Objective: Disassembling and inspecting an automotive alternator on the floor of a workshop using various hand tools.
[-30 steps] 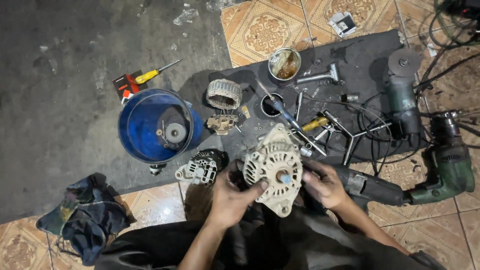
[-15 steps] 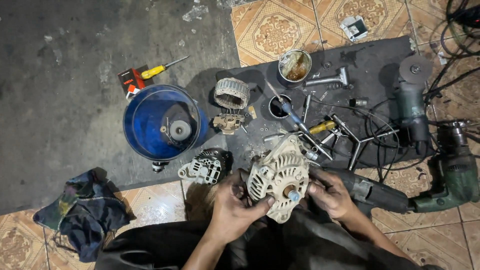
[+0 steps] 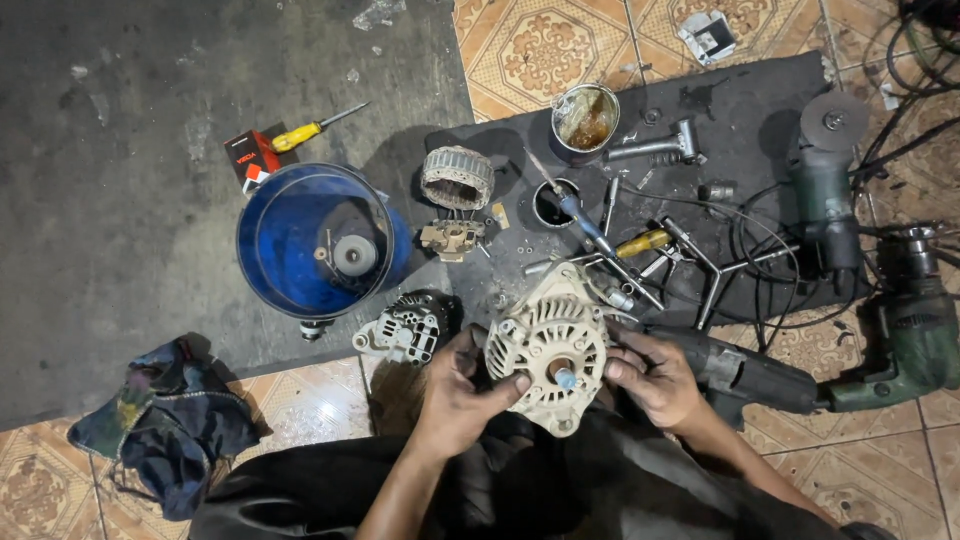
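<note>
**Alternator in pieces, main housing in both hands**

A patterned tile floor meets a dark concrete patch, with a black mat laid over the tiles as a work surface. The person sits at its near edge, left hand and right hand both clasped around the pale alternator housing, held just above the lap with its shaft end facing up.

Judging by what lies about, disassembly is well advanced — the stator ring and a small brush-holder part sit apart on the mat, and a second housing half rests just left of the hands. Whatever remains inside the held piece cannot be seen.

Room is tight to the right (drill, angle grinder and cables crowd that side), and the blue bucket stands to the left — open floor lies mostly beyond it, on the concrete
</note>
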